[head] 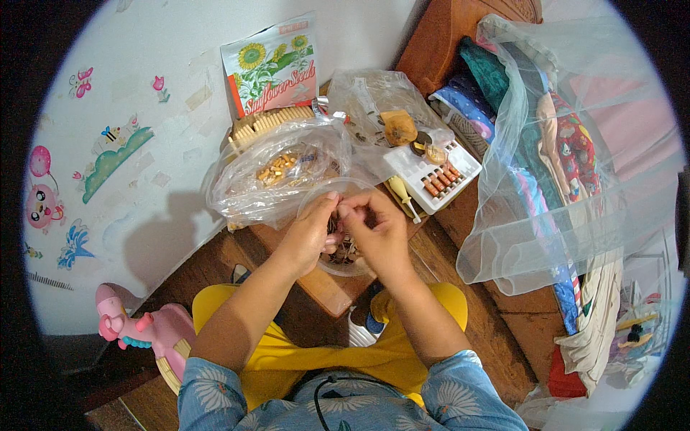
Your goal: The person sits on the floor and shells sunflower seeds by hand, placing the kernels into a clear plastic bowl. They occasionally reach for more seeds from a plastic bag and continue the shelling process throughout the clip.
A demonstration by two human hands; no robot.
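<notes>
My left hand [310,231] and my right hand [375,226] meet over a round clear plastic tub [345,272] on the corner of a small wooden table. Dark and light brown small pieces [346,253] lie in the tub. Both hands have bent fingers, with the fingertips close together. Something small and dark shows between them, too hidden to name. Just beyond the left hand lies an open clear plastic bag [232,188] with short orange-tan pieces [277,168] in it.
A sunflower seeds packet [275,70] leans on the wall behind. A white plastic tray [466,175] with small vials and a yellow bulb dropper [399,189] stand at the right. Further right is a bed with netting [485,242]. A pink toy horse [167,328] stands at the lower left.
</notes>
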